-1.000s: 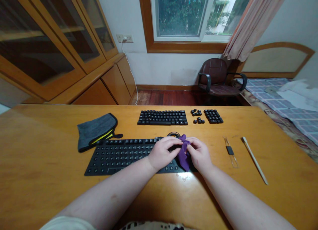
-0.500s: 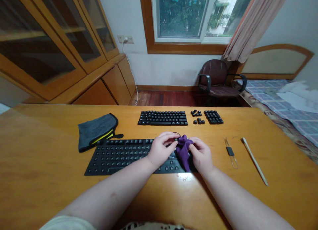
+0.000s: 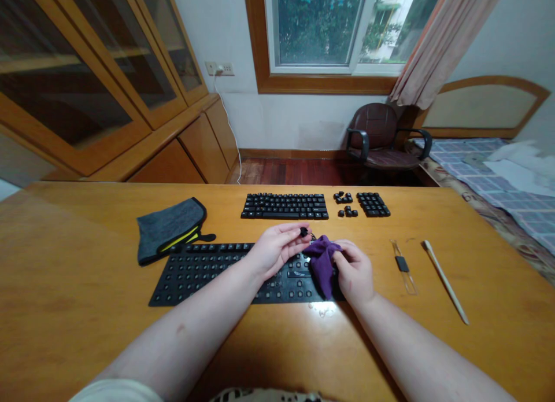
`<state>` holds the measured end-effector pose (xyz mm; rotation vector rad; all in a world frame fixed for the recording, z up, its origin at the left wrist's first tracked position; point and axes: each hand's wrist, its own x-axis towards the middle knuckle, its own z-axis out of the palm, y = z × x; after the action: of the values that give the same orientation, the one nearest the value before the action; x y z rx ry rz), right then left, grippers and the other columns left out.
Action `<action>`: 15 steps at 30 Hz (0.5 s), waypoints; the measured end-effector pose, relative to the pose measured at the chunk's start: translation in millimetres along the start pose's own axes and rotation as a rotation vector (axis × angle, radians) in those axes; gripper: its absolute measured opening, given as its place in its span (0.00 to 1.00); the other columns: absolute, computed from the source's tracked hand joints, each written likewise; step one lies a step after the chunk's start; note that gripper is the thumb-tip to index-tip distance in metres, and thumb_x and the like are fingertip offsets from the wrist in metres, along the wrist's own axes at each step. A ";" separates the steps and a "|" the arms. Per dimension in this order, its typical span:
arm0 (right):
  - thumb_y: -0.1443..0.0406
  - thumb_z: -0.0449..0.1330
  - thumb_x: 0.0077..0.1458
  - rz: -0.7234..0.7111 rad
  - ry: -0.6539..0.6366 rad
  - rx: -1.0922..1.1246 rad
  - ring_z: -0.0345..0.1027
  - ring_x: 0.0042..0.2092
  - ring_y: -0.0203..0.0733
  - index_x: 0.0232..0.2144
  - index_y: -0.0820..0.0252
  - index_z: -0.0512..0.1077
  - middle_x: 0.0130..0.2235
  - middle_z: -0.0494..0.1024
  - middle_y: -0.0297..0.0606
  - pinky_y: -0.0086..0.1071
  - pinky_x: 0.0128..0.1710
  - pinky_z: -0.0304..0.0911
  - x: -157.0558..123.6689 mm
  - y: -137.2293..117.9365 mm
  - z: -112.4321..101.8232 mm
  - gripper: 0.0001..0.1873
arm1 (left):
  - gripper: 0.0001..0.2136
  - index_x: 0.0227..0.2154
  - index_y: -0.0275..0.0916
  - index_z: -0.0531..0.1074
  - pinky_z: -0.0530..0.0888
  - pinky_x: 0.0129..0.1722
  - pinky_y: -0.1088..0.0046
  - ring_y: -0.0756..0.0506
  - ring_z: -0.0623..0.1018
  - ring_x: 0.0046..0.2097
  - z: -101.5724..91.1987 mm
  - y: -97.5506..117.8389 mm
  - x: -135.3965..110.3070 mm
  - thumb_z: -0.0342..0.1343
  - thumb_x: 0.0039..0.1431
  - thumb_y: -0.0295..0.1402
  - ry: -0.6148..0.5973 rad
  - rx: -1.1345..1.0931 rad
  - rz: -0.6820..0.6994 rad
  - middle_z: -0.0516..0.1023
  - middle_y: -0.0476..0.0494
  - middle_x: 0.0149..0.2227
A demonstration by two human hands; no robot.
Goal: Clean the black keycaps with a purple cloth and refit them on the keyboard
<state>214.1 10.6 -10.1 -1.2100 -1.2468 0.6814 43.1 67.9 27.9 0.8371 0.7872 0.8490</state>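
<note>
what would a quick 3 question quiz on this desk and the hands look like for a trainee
1. What does the right hand hold?

2. True or false: the left hand holds a small black piece at its fingertips.

3. Which of these lies farthest to the right on the desk?
a) the grey cloth
b) the pale-handled brush
c) the wire tool with the dark middle

Key:
1. A purple cloth
2. True
3. b
</note>
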 end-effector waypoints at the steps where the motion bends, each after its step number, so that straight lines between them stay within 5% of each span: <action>1: 0.67 0.56 0.49 0.000 0.008 0.001 0.66 0.33 0.41 0.24 0.58 0.72 0.28 0.73 0.37 0.35 0.36 0.61 -0.2 -0.2 0.0 0.05 | 0.11 0.40 0.32 0.72 0.72 0.46 0.65 0.45 0.77 0.41 -1.0 2.3 -0.5 0.52 0.54 0.27 -0.034 0.019 -0.026 0.76 0.34 0.41; 5: 0.67 0.56 0.49 0.009 0.046 0.001 0.66 0.33 0.41 0.24 0.59 0.72 0.28 0.72 0.37 0.35 0.37 0.62 -1.2 -0.4 -0.4 0.05 | 0.12 0.42 0.33 0.72 0.72 0.46 0.63 0.43 0.76 0.43 -7.5 11.9 -0.3 0.51 0.54 0.28 -0.102 0.199 0.002 0.76 0.35 0.42; 11: 0.68 0.56 0.49 -0.002 0.093 -0.002 0.65 0.32 0.40 0.24 0.59 0.71 0.28 0.72 0.36 0.34 0.36 0.61 -1.5 -2.0 -1.2 0.06 | 0.11 0.37 0.41 0.75 0.68 0.49 0.63 0.44 0.75 0.44 -26.9 15.9 11.8 0.55 0.50 0.33 -0.095 0.947 0.208 0.78 0.45 0.41; 15: 0.67 0.56 0.49 0.001 0.102 0.003 0.65 0.32 0.39 0.23 0.59 0.71 0.27 0.72 0.35 0.33 0.35 0.60 -1.3 -2.7 -0.6 0.06 | 0.12 0.39 0.42 0.74 0.69 0.47 0.64 0.44 0.75 0.44 -33.1 10.7 17.4 0.52 0.53 0.34 -0.098 1.125 0.227 0.77 0.46 0.41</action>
<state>213.9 8.5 -7.9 -1.2283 -1.1602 0.6147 19.4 97.2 18.2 1.9709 1.0943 0.4995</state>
